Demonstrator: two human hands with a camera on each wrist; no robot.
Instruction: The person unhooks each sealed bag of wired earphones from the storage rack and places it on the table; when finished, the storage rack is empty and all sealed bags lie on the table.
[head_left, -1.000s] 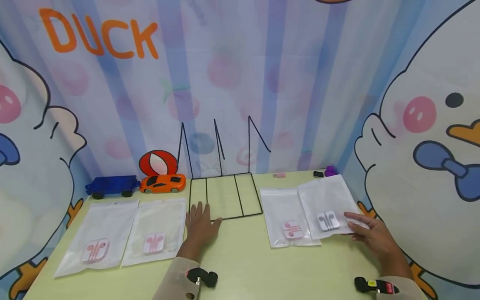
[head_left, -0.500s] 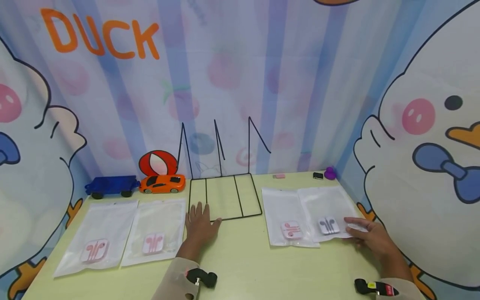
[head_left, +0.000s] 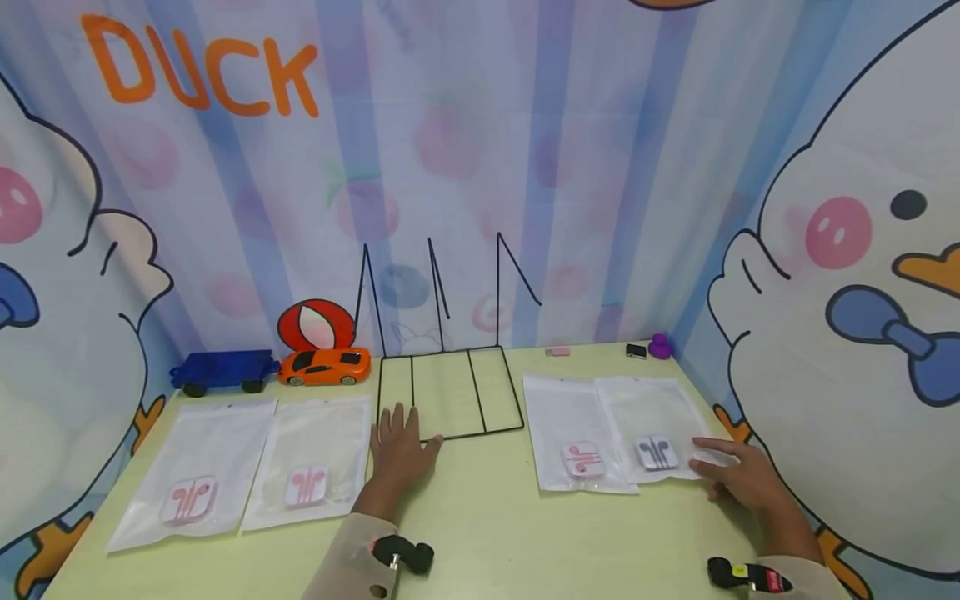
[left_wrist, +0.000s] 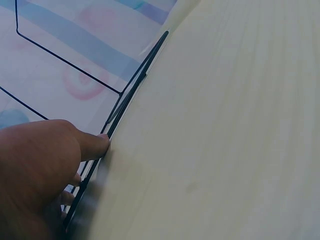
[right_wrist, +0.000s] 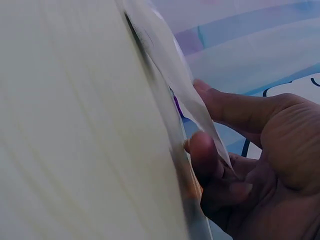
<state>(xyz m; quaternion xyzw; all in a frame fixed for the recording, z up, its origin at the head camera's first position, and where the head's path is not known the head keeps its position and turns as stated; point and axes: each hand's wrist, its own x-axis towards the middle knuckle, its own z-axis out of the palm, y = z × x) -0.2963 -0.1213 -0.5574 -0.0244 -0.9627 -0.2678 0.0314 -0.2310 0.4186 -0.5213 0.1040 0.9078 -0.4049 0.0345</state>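
My left hand lies with fingers spread on the front left of a black wire rack, its thumb at the front rail in the left wrist view. On the right, my right hand pinches the lower right corner of a white zip bag, which holds a case of grey-printed earphones. In the right wrist view the bag runs between thumb and fingers, its near edge slightly raised. It overlaps another white zip bag with a case of pink-printed earphones.
Two more zip bags, a left one and a nearer one, lie left of the rack. Behind them stand a blue toy trailer, an orange toy car and a red-white ball. A pink USB stick, black item and purple toy sit at the back.
The right-hand bag has come down from a raised, tilted position to lie nearly flat beside its neighbour, my right hand lowering with it. My left hand has stayed on the rack.
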